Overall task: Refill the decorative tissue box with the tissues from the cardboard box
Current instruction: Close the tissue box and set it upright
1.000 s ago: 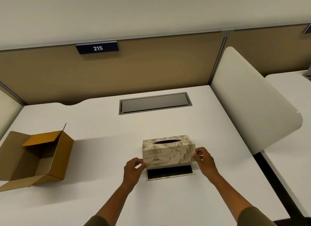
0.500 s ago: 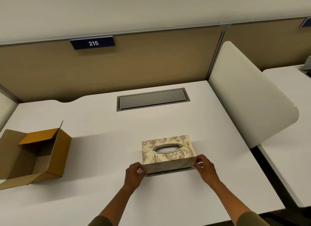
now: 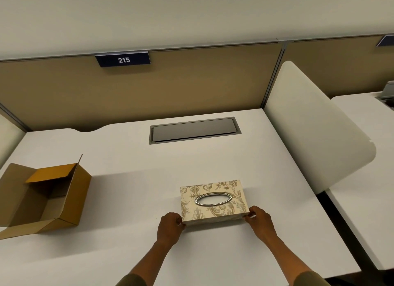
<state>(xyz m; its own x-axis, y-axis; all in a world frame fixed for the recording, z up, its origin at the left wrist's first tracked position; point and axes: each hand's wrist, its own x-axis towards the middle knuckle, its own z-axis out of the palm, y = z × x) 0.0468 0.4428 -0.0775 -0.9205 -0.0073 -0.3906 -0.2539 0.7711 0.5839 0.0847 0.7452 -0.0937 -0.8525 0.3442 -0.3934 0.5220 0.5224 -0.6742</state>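
Cardboard box (image 3: 40, 198) flap cut by left edge — tissue box (image 3: 214, 201) slot contents unreadable.

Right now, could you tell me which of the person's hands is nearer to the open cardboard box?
Left. The left hand grips the decorative tissue box at its near-left corner, facing the cardboard box; the right hand holds the far-side corner.

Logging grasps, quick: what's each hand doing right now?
Left hand: closed on the decorative tissue box, near-left corner.
Right hand: closed on its near-right corner.
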